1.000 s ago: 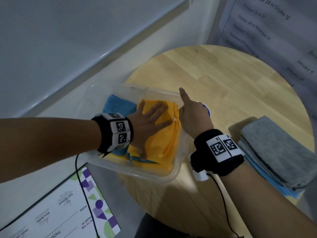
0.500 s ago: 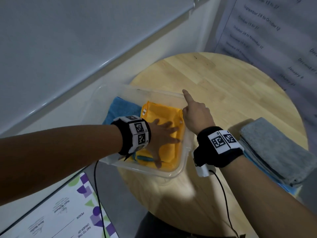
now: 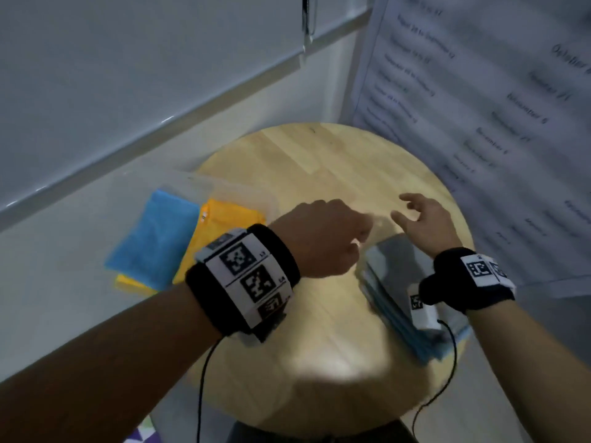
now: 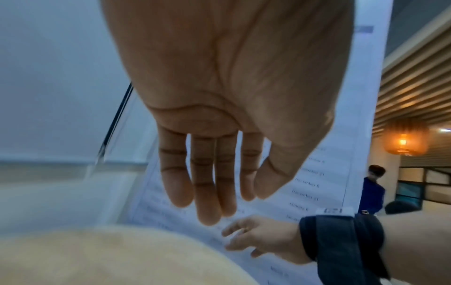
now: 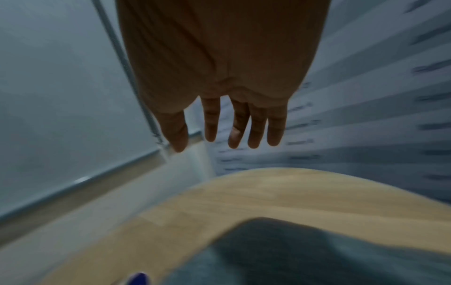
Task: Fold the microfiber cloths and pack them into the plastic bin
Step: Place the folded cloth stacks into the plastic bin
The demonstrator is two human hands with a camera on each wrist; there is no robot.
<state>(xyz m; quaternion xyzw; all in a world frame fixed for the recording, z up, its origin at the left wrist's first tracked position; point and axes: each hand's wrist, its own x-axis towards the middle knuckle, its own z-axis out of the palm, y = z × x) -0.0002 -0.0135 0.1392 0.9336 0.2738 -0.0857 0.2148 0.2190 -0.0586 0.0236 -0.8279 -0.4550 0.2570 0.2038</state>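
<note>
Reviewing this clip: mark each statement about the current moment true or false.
1. Both hands are empty. True: left hand and right hand hold nothing.
2. The right hand grips the grey cloth. False: it hovers open above the cloth stack.
3. The plastic bin holds orange and blue cloths. True.
4. The cloth stack lies inside the bin. False: it sits on the round table, to the right of the bin.
</note>
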